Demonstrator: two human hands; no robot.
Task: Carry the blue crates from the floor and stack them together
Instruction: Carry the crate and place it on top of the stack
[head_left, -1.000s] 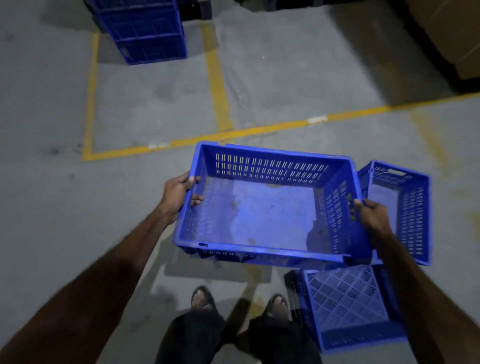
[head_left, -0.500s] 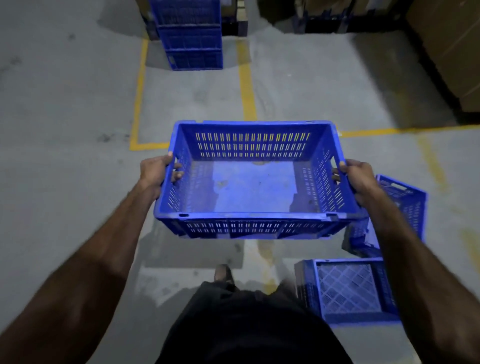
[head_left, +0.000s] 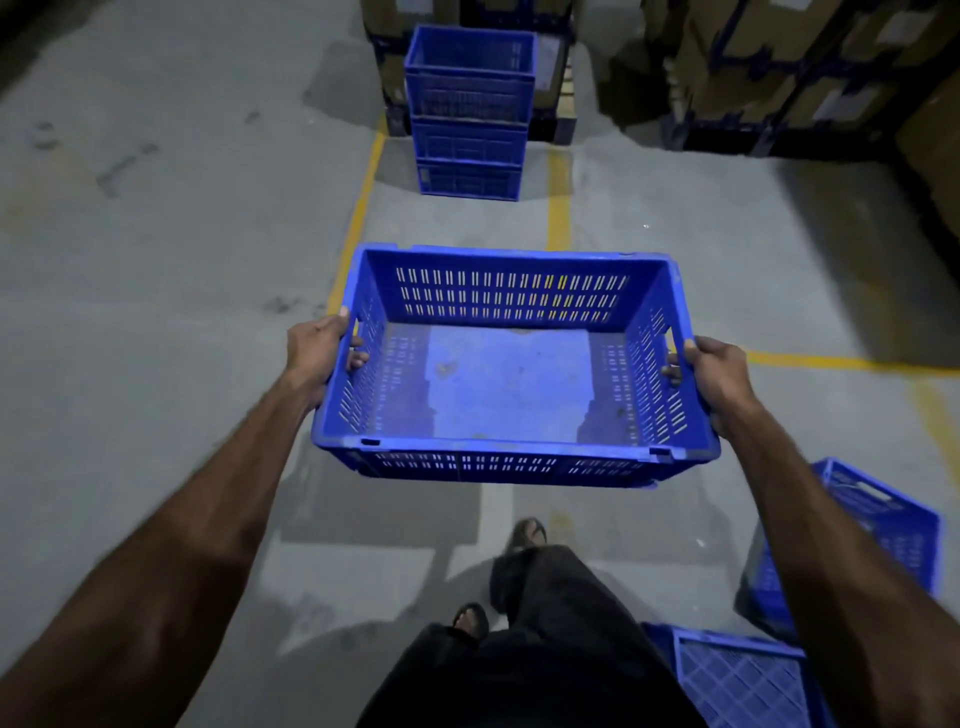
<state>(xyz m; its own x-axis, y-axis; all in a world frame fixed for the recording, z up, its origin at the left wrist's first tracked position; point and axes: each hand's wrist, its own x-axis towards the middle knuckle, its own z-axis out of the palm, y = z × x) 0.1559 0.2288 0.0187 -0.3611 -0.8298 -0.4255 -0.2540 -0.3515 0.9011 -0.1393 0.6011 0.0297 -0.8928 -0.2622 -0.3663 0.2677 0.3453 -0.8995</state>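
Note:
I carry an empty blue slotted crate (head_left: 511, 384) level in front of me, above the floor. My left hand (head_left: 317, 345) grips its left handle slot, fingers curled through to the inside. My right hand (head_left: 714, 371) grips the right handle slot the same way. Straight ahead, a stack of three blue crates (head_left: 470, 111) stands on the floor between two yellow lines. Two more blue crates lie on the floor at my right: one tipped on its side (head_left: 883, 530), one upside down (head_left: 743, 680) at the bottom edge.
Yellow floor lines (head_left: 358, 208) mark bays on the grey concrete. Cardboard boxes on dark racking (head_left: 779, 78) line the back and right. My legs and sandalled feet (head_left: 524, 535) are below the carried crate. Open concrete lies to the left.
I have lifted the crate, turned it level and walked toward the stack, which now appears closer and centred. The floor crates at my right have slid back toward the lower right.

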